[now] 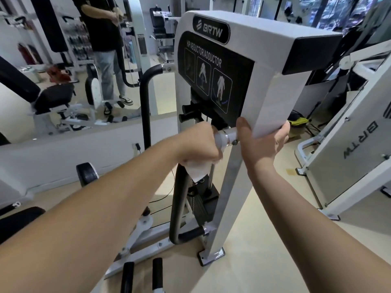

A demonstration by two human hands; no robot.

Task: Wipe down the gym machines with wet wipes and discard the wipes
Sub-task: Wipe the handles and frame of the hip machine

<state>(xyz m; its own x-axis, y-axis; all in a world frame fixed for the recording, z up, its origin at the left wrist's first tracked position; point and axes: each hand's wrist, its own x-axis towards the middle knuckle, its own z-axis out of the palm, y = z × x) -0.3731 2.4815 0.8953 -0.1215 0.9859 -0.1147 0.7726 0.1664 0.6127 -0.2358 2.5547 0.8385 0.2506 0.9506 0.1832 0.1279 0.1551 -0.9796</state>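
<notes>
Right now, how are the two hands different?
The left hand is bunched round a white wipe on the black handle bar; the right hand holds no wipe. The right hand grips the white upright, thumb in front, fingers behind; the left hand wraps the bar. Both hold the same machine.

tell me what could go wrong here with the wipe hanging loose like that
The crumpled white wet wipe in the left hand dangles beside the thin steel guide rod above the black weight stack, so it might snag there. The right hand grips the white metal upright; a damp surface could let it slip.
</notes>
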